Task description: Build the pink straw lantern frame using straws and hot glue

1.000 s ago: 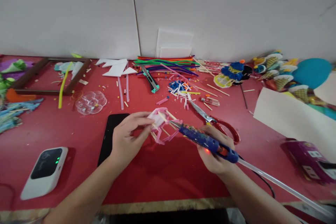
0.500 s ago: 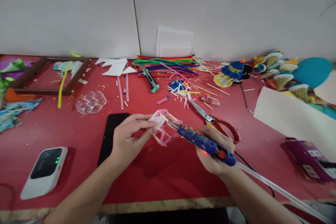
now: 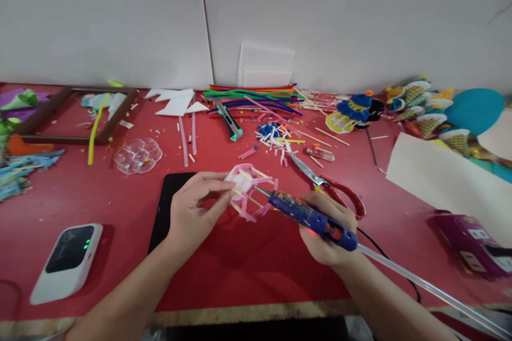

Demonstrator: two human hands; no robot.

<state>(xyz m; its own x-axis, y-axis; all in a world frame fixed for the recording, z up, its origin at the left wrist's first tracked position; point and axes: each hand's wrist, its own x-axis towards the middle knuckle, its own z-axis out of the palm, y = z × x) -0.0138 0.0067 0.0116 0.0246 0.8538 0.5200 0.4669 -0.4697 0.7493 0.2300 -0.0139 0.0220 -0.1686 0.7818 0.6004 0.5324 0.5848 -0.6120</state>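
Note:
Between the thumb and fingers of my left hand (image 3: 202,200) is a small pink frame (image 3: 248,217) built of pink strips and thin wooden sticks, with a white panel (image 3: 241,181) on one side. My right hand (image 3: 326,229) is wrapped around a blue, paint-spattered hot glue gun (image 3: 298,210). Its metal nozzle points left into the pink frame; whether it touches a stick I cannot tell. A long clear glue stick (image 3: 416,277) sticks out of the gun's back end. Red-handled scissors (image 3: 340,192) lie just beyond my right hand.
A black phone (image 3: 162,224) lies under my left hand's edge, with a white device (image 3: 68,261) farther left. Behind are a box cutter (image 3: 230,122), coloured pipe cleaners (image 3: 256,97) and a pile of cut bits (image 3: 274,133). A purple box (image 3: 468,242) stands at right.
The glue gun's nozzle has drawn back slightly from the white panel. The pink frame has turned a little in my left hand, showing more of its open side.

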